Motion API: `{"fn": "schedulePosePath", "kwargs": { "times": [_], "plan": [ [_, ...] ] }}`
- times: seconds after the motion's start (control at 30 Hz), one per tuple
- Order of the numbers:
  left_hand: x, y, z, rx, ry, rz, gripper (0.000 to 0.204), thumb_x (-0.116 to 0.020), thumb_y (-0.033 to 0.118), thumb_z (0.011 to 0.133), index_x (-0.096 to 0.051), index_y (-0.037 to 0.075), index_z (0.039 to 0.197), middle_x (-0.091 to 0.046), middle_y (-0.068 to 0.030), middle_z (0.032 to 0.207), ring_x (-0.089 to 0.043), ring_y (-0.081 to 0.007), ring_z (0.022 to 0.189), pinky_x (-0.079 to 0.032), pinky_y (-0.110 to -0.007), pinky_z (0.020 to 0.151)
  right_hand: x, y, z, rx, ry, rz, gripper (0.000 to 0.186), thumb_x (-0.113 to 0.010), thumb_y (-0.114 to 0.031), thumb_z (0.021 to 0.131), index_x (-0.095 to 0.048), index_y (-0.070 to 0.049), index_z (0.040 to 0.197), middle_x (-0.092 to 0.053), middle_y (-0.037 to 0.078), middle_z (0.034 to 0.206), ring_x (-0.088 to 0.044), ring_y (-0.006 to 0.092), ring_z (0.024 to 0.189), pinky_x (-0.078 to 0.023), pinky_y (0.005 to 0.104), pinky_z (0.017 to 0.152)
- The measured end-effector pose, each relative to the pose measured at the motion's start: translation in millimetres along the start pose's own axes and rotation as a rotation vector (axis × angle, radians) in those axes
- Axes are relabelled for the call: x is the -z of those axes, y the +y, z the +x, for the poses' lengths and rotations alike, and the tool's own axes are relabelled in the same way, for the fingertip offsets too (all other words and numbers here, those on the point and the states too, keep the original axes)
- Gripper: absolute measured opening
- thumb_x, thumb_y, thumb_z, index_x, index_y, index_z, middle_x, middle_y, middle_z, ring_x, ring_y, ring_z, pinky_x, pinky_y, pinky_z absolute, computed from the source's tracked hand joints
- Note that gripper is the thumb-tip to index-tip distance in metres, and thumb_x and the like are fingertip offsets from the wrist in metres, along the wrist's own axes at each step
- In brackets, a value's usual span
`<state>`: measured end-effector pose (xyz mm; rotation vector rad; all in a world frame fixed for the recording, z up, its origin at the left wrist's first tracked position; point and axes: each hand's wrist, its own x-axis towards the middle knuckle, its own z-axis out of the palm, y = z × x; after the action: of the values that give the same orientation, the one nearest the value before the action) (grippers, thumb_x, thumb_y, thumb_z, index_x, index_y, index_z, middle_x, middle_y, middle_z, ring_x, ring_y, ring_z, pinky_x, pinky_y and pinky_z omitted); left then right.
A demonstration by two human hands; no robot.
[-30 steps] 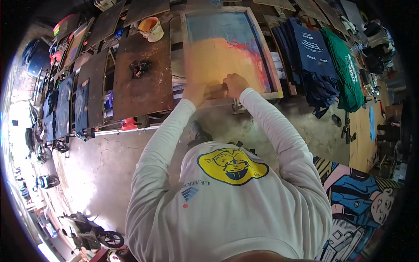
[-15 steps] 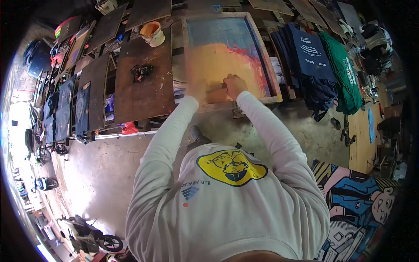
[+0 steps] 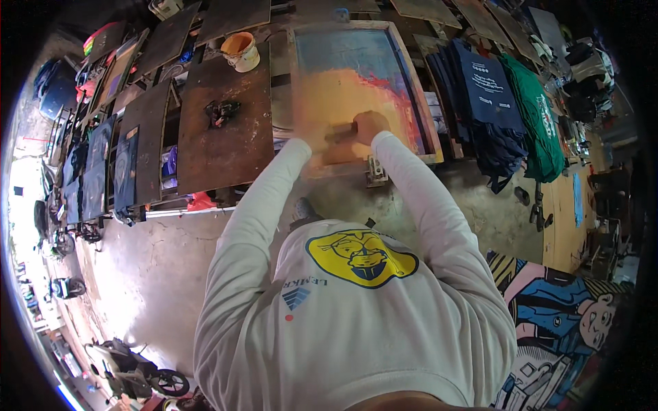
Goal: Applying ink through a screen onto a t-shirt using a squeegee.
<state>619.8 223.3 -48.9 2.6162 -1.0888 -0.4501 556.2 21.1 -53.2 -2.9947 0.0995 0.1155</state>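
A wooden-framed printing screen [image 3: 420,103] lies before me, its mesh smeared with orange, red and blue ink. Low on the mesh, my right hand [image 3: 372,127] is closed round one end of a dark, bar-shaped squeegee [image 3: 341,132], blurred by motion. Over the screen's near left part is my left hand [image 3: 312,132], close to the squeegee's other end. Its fingers melt into the orange ink, so their grip cannot be made out. A metal hinge clamp [image 3: 375,171] shows at the screen's near edge, by my right wrist.
Left of the screen, a brown board [image 3: 226,147] bears an ink-stained bucket [image 3: 240,52] and a dark crumpled thing [image 3: 222,113]. Navy bags [image 3: 488,89] and green fabric [image 3: 534,113] lie to the right. More boards with dark cloth line the left. A motorcycle [image 3: 140,370] stands behind left.
My right hand and the squeegee have shifted slightly away from me over the mesh. More of the hinge clamp shows now. The screen stays in place.
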Motion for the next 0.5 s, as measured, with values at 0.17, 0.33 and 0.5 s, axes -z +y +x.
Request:
{"fn": "schedulePosePath", "kwargs": {
  "times": [0.17,0.33,0.5],
  "plan": [
    [6,-8,20,0.039,0.015,0.02,0.045,-0.075,0.037,0.078,-0.065,0.009,0.111,-0.068,-0.0162,0.109,-0.065,-0.036,0.1,-0.051,-0.047,0.087,-6,5,23,-0.031,0.124,0.025,0.008,-0.068,-0.022,0.077,-0.072,-0.015,0.079,-0.07,0.01,0.091,-0.067,0.0302,0.092,-0.053,0.042,0.081],
    [-28,6,-26,-0.028,0.198,0.046,0.042,-0.074,0.031,0.075,-0.06,0.008,0.107,-0.066,-0.0137,0.099,-0.066,-0.035,0.093,-0.054,-0.045,0.079,-19,-4,-32,0.031,0.259,0.089,0.004,-0.07,-0.016,0.073,-0.068,-0.014,0.076,-0.064,0.008,0.087,-0.063,0.0296,0.092,-0.053,0.0417,0.078],
    [-35,9,-43,-0.086,0.223,0.016,0.039,-0.069,0.022,0.078,-0.057,0.009,0.112,-0.064,-0.0123,0.103,-0.066,-0.0338,0.092,-0.054,-0.044,0.077,-16,-10,-64,0.049,0.304,0.155,0.009,-0.071,-0.016,0.069,-0.067,-0.013,0.077,-0.063,0.007,0.085,-0.062,0.0294,0.09,-0.053,0.0412,0.077]
  ]
}}
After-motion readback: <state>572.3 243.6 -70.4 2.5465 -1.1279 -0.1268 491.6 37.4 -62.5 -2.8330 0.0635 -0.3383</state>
